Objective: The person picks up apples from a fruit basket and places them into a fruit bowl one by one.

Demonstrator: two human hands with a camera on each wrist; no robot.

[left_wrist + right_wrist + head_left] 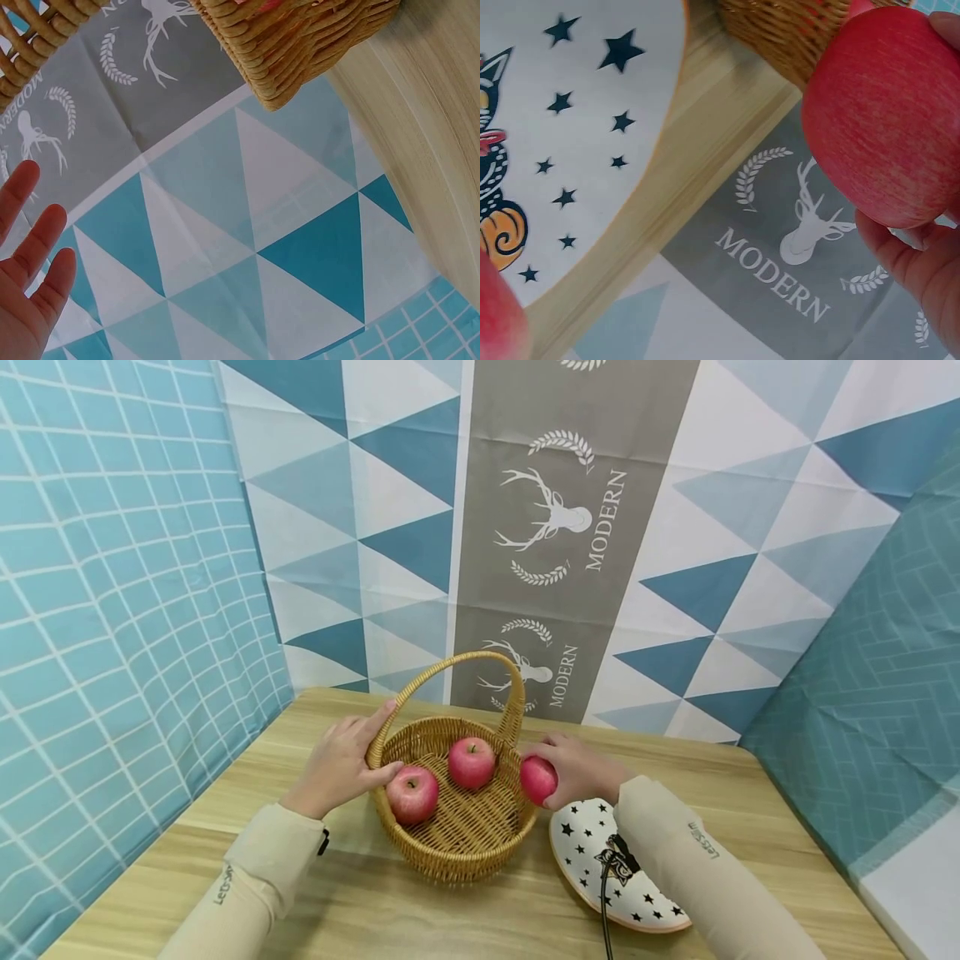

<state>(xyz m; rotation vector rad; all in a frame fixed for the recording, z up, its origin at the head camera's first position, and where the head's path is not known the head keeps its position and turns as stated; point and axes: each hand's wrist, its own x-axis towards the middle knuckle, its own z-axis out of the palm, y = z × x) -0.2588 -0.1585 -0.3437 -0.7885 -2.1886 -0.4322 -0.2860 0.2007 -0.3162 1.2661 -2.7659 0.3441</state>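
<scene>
A wicker basket [457,860] with a tall arched handle stands on the table, holding one red apple [413,795] at its left side and another apple [472,763] towards the back. My left hand [347,762] rests at the handle's left foot, thumb inside the rim and index finger along the outside; its other fingers [56,285] are spread and apart from the wicker in the left wrist view. Beside the basket's right rim, my right hand [573,770] grips a red apple [889,116] between thumb and fingers.
A white plate [581,839] with black stars and a cartoon animal lies right of the basket, partly under my right sleeve. Part of a reddish, apple-like thing [495,322] shows over it. A black cable [604,902] hangs across the plate. Patterned cloth [405,527] backs the table.
</scene>
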